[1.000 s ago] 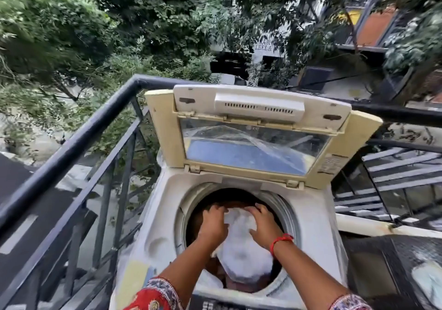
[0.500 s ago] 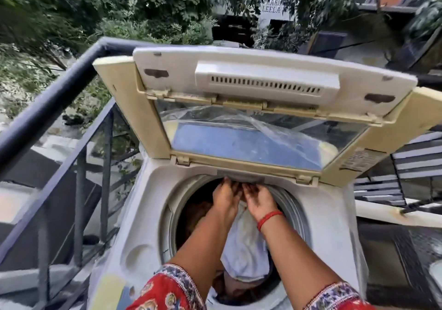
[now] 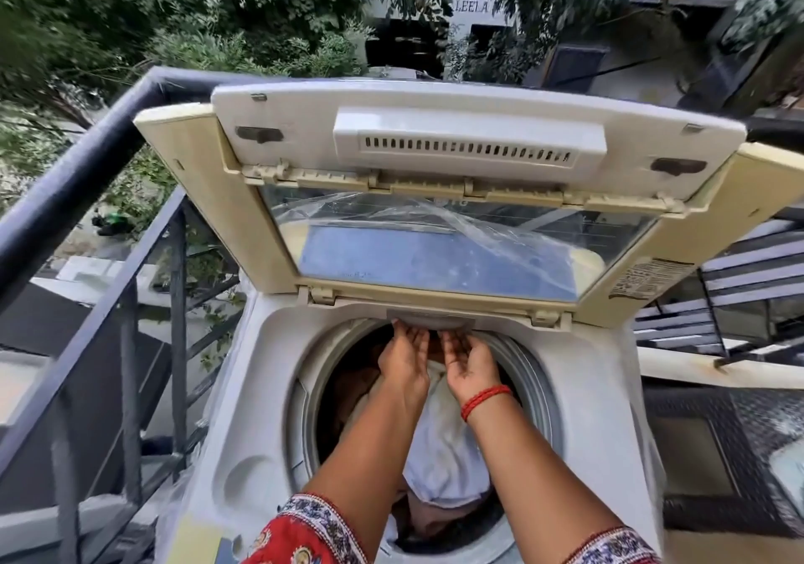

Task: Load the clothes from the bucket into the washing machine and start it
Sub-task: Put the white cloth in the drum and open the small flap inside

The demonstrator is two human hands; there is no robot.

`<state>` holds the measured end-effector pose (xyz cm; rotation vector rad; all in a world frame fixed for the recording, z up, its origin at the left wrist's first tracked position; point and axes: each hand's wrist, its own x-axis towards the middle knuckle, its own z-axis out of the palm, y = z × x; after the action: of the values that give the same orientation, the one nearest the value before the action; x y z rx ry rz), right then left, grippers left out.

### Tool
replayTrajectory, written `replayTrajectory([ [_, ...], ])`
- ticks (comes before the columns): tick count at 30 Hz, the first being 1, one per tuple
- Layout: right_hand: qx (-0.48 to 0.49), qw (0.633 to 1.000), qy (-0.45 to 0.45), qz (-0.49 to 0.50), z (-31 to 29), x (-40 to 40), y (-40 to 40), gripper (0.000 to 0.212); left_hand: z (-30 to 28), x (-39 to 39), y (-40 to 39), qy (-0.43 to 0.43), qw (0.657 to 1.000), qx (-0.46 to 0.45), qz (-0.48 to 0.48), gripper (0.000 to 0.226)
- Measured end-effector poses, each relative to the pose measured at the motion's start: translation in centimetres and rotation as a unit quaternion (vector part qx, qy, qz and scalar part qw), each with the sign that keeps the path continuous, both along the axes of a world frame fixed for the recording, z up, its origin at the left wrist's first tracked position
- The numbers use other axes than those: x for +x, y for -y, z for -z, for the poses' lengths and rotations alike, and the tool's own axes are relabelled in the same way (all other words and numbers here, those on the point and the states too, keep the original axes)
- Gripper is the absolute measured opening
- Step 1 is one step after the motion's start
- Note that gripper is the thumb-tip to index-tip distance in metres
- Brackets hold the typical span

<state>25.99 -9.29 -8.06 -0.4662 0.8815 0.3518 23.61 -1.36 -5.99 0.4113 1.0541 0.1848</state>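
Observation:
A white top-loading washing machine (image 3: 269, 389) stands in front of me with its yellowed folding lid (image 3: 435, 198) raised. White cloth (image 3: 439, 459) and brownish clothes (image 3: 352, 389) lie in the round drum. Both my arms reach over the drum toward its far rim. My left hand (image 3: 404, 357) has its fingers stretched out, the tips at the grey piece under the lid hinge. My right hand (image 3: 467, 365), with a red thread on the wrist, is palm up with fingers apart, holding nothing. The bucket is out of view.
A dark metal railing (image 3: 87, 180) runs along the left and behind the machine, with trees and a street below it. A second railing and a black textured surface (image 3: 718, 446) lie to the right.
My hands let go of the white cloth and moved from the middle of the drum up to its far rim. The camera came closer to the machine.

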Motion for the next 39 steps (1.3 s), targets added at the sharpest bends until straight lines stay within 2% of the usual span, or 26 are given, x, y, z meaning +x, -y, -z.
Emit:
replayTrajectory([
  [6,-0.024,1.0,-0.016,-0.005,-0.6,-1.6,0.5,0.021,0.3,-1.4,-0.3,-0.006,1.0,-0.017,0.023,0.058],
  [12,-0.032,0.999,-0.026,-0.018,-1.1,-4.0,0.9,0.021,-0.4,-4.3,-0.1,0.026,0.997,-0.048,0.058,0.071],
  [15,-0.038,0.999,-0.024,-0.021,-1.2,-4.7,1.0,0.021,-0.6,-5.0,-0.4,0.02,0.995,-0.009,0.098,0.072],
  [20,-0.043,0.998,-0.029,-0.022,-1.0,-5.4,0.9,0.021,-0.2,-5.8,-0.5,-0.014,0.989,0.053,0.135,0.053],
  [27,-0.067,0.997,-0.025,-0.032,-0.6,-5.3,1.2,0.018,0.3,-6.8,-1.1,0.005,0.983,0.061,0.176,0.058],
  [29,-0.098,0.993,-0.016,-0.071,-1.3,-5.7,1.2,0.023,0.5,-7.4,-1.0,-0.015,0.977,0.082,0.197,0.058],
  [31,-0.182,0.973,0.006,-0.145,-1.4,-6.5,1.8,0.019,0.3,-8.0,-0.4,-0.054,0.962,0.133,0.23,0.055],
  [33,-0.316,0.925,0.043,-0.208,-1.5,-7.3,2.8,0.013,-0.5,-8.5,1.2,-0.086,0.938,0.22,0.255,0.047],
  [34,-0.384,0.893,0.065,-0.225,-1.3,-7.7,3.8,0.017,-1.1,-8.7,2.3,-0.093,0.917,0.284,0.264,0.044],
  [36,-0.484,0.838,0.104,-0.23,-2.2,-8.5,6.2,0.023,-3.0,-9.1,4.5,-0.054,0.868,0.406,0.28,0.035],
  [39,-0.603,0.759,0.164,-0.18,-6.3,-10.0,10.2,0.014,-5.8,-8.8,8.0,0.035,0.793,0.528,0.301,0.026],
])
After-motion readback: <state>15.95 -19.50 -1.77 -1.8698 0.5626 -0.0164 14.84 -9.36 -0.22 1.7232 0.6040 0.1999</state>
